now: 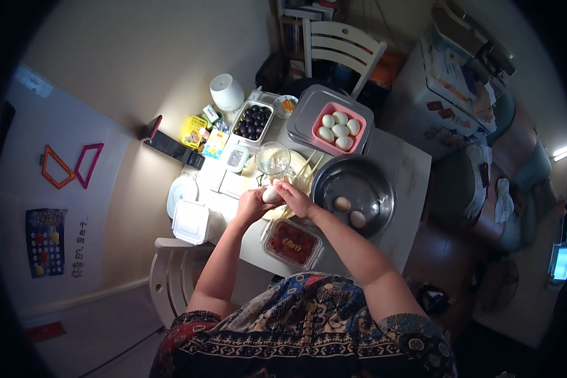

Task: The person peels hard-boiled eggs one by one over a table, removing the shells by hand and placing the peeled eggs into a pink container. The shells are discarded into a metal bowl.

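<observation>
A pale egg (271, 195) sits between my two hands, above a cream-coloured plate. My left hand (253, 206) grips it from the left. From the right, the fingers of my right hand (295, 199) touch its upper side. Just beyond the hands stands a clear glass bowl (272, 158) with whitish bits inside. Chopsticks (312, 166) lie at the plate's right side. Two brown eggs (342, 203) rest in a large steel basin (319, 176) to the right. Several peeled white eggs (340, 130) fill a pink container (317, 124) at the back.
The pink container stands on a large grey lidded box (304, 110). A tub of dark grapes (253, 122) is at the back left. Near my body sits a lidded box of red contents (293, 244). A white canister (190, 223), a black lamp (170, 147) and white chairs (340, 42) surround the work area.
</observation>
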Tool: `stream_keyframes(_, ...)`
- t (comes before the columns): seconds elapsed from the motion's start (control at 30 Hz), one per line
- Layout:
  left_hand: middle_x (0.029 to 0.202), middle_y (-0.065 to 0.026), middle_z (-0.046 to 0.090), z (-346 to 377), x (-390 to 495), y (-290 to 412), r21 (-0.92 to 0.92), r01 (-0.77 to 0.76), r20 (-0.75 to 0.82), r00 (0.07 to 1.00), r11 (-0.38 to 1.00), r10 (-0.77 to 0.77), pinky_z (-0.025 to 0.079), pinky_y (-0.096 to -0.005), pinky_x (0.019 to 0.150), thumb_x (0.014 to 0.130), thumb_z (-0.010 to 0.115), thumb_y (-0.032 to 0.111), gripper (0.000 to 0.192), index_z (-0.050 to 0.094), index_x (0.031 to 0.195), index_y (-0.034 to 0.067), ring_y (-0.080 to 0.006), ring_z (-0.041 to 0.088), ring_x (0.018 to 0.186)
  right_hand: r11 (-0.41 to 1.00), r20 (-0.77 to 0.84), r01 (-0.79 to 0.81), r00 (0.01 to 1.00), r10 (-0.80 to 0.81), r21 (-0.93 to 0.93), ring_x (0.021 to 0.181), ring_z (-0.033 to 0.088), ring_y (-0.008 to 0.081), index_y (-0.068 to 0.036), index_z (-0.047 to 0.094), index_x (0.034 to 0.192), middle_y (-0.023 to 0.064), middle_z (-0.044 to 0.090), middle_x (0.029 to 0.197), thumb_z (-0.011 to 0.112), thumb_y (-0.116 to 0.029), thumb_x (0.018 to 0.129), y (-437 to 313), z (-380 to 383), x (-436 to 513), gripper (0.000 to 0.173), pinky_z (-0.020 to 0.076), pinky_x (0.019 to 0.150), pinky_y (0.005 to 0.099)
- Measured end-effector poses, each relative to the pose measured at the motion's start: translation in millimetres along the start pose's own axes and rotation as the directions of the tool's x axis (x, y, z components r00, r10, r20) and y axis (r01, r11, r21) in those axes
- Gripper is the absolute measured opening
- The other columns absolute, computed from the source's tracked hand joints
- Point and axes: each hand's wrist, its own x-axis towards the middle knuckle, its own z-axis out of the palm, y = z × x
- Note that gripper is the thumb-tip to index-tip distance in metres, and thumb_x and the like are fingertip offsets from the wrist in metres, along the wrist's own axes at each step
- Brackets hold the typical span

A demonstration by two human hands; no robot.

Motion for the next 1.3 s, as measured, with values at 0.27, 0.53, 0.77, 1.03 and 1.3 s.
stream_keyframes(0.27,0.076,-0.0004,0.062,1.2,-6.0,10.8,-0.599,0.207,0.069,0.976,0.774,-0.207,0.044,-0.0186,0.052,0.076,0.073,0.017,0.035,0.058,0.105,0.003,-0.0051,0.058,0.065,0.976,-0.025,0.03,0.999,-0.025,0.217,0.093,0.05,0.0096,-0.005,0.039,0.119,0.0048,0.05,0.104,0.041,-0.023,0.096,12.3,3.1,2.4,0.029,0.0432,0.083,0.025)
stream_keyframes(0.53,0.089,-0.0034,0.06,7.0,-9.0,-10.1,-0.503,0.092,0.019,0.995,0.859,-0.095,0.049,-0.0218,0.055,0.074,0.074,0.017,0.036,0.06,0.104,0.003,-0.0088,0.058,0.069,0.977,-0.029,-0.088,0.995,0.095,0.195,0.085,0.056,0.0103,-0.003,0.041,0.108,0.0093,0.055,0.097,0.048,-0.019,0.094,10.6,5.7,1.7,0.023,0.0463,0.074,0.0243)
stream_keyframes(0.77,0.098,-0.0053,0.058,12.7,-13.0,3.3,-0.728,0.127,-0.002,0.982,0.674,-0.188,0.05,-0.0233,0.066,0.075,0.071,0.007,0.042,0.052,0.112,0.002,-0.0103,0.058,0.083,0.893,-0.093,-0.109,0.982,0.165,0.436,0.091,0.055,0.0136,-0.008,0.033,0.119,0.0092,0.051,0.106,0.05,-0.015,0.092,1.6,15.8,-6.2,0.032,0.0461,0.078,0.027)
stream_keyframes(1.03,0.105,-0.0061,0.058,15.8,-13.1,4.7,-0.713,0.148,0.063,0.987,0.686,-0.147,0.051,-0.0245,0.075,0.077,0.068,0.005,0.049,0.047,0.121,0.001,-0.0112,0.059,0.09,0.866,-0.15,-0.206,0.941,0.303,0.456,0.094,0.055,0.0132,-0.011,0.034,0.121,0.0074,0.052,0.107,0.052,-0.019,0.092,-17.0,18.2,-13.1,0.035,0.0467,0.083,0.0296)
stream_keyframes(1.3,0.096,-0.0051,0.059,15.0,-12.3,-0.6,-0.766,0.082,0.046,0.996,0.638,-0.072,0.051,-0.0255,0.065,0.072,0.074,0.012,0.062,0.044,0.126,0.002,-0.0121,0.059,0.087,0.965,-0.185,-0.027,0.98,0.077,0.261,0.091,0.057,0.0126,-0.009,0.039,0.125,0.0078,0.055,0.105,0.051,-0.024,0.092,5.1,17.6,-5.9,0.038,0.0486,0.079,0.026)
